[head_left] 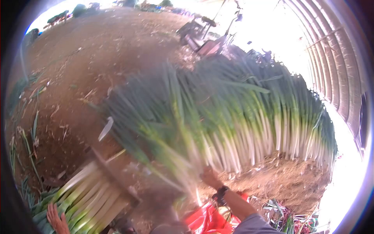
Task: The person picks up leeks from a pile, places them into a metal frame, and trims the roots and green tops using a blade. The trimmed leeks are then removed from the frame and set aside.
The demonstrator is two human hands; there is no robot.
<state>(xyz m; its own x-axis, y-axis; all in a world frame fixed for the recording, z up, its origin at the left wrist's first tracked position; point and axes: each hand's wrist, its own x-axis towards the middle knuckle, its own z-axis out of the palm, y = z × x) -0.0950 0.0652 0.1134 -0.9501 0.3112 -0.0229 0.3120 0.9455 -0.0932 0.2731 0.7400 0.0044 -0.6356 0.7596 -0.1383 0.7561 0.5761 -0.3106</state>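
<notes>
My left hand lies flat with its fingers spread on a row of trimmed leeks at the lower left. Their white ends point up and right, toward a dark straight bar. My right hand, with a dark watch on its wrist, reaches to the near left edge of a large heap of leeks. Its fingers look closed around the white stems of some blurred leeks there; motion blur hides exactly how many.
A red plastic bag lies below my right forearm. Leaf scraps are strewn at the lower right. Brown soil with litter stretches to the left. A wheeled machine stands behind the heap, and a ribbed wall curves up at right.
</notes>
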